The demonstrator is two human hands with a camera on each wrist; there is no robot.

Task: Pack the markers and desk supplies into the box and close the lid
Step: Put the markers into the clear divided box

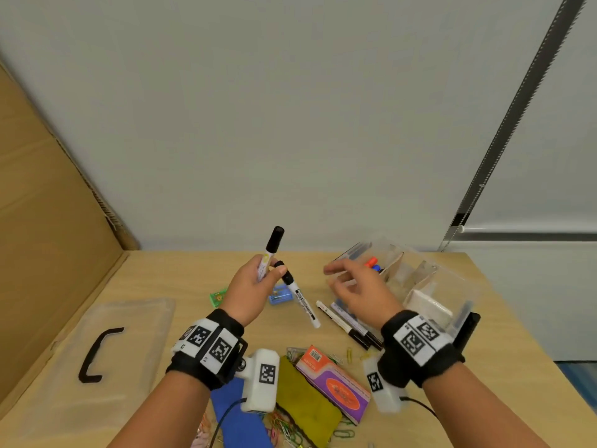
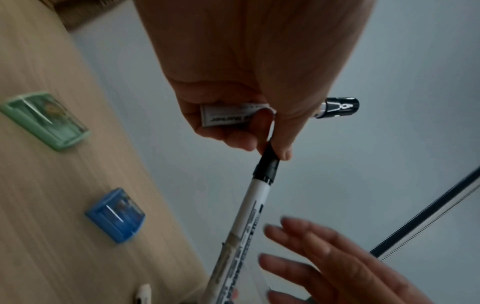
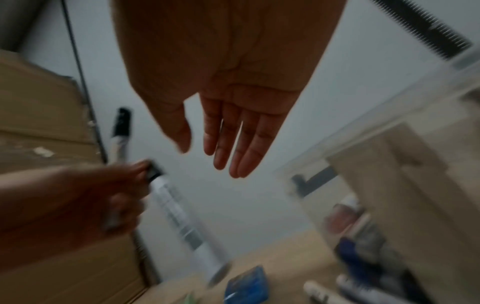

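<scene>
Left of the box (image 1: pixel 429 279), its lid (image 1: pixel 122 337) lies off on the bench (image 1: pixel 181 273). Nearer the box, the left hand (image 1: pixel 255 286) has its grip clamped on two markers (image 1: pixel 302 300). Just beside the box, the right hand (image 1: pixel 358 292) is spread, holding nothing. A few markers stand inside the box; most supplies remain outside.

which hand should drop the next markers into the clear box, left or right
Left, probably. The left hand already grips two black-capped markers, so it need only carry them across to the clear box. The right hand is beside the box but open and holds nothing.
</scene>
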